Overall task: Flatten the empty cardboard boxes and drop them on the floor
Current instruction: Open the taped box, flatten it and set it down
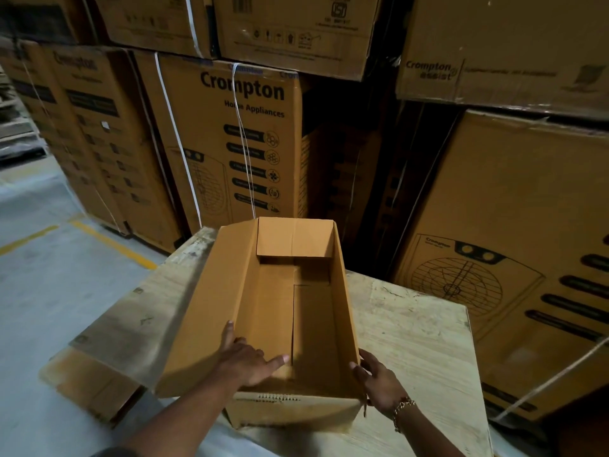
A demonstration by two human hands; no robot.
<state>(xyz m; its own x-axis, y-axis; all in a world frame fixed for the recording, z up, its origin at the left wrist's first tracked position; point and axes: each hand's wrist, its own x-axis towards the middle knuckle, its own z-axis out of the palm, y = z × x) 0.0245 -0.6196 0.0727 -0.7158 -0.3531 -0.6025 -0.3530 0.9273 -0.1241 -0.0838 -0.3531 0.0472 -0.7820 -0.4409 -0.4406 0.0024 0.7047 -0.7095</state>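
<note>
An empty brown cardboard box stands open-topped on a pale wooden table, its flaps raised. My left hand reaches inside it, palm flat against the bottom panel near the front wall. My right hand grips the box's near right corner from outside, with the thumb on the wall's edge. The left long flap leans outward.
Tall stacks of strapped Crompton appliance cartons wall off the space behind and to the right of the table. A flattened piece of cardboard lies at the table's left front. Grey floor with yellow lines lies to the left.
</note>
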